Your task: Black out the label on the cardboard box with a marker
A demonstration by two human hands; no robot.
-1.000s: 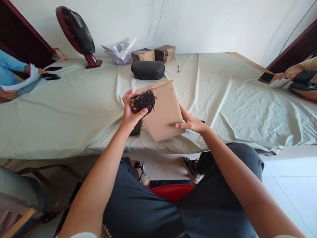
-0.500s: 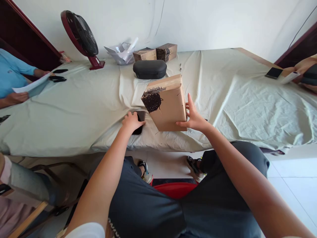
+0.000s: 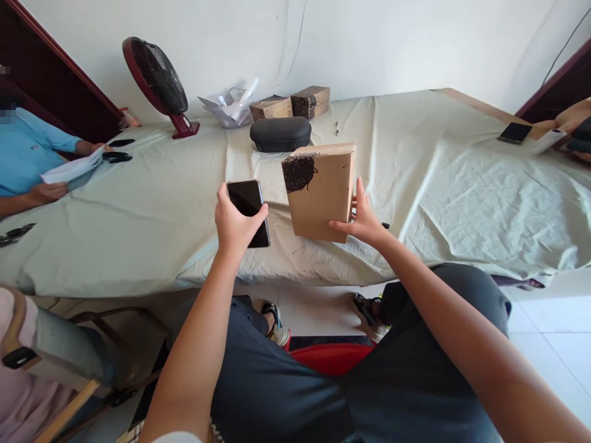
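Note:
A dark phone (image 3: 249, 206) is gripped by its edges in my left hand (image 3: 236, 223), its black screen facing me. To the right, my right hand (image 3: 362, 218) holds a brown cardboard box (image 3: 323, 200) by its right side, thumb on the near face and fingers behind the edge. The box stands upright on the cloth-covered table (image 3: 161, 227), with a black scribbled patch at its upper left corner. A gap of cloth separates phone and box. Behind the box lies a black oval case (image 3: 281, 134).
Two small cardboard boxes (image 3: 310, 102) and a plastic basket (image 3: 228, 111) stand near the wall, beside a dark red fan (image 3: 159, 80). A person in a blue top (image 3: 32, 144) holds paper at left. Another phone (image 3: 514, 133) lies far right, near another person's arm.
My left hand has taken hold of the phone and lifted its far end off the cloth. The box has turned more upright and shifted slightly right in my right hand.

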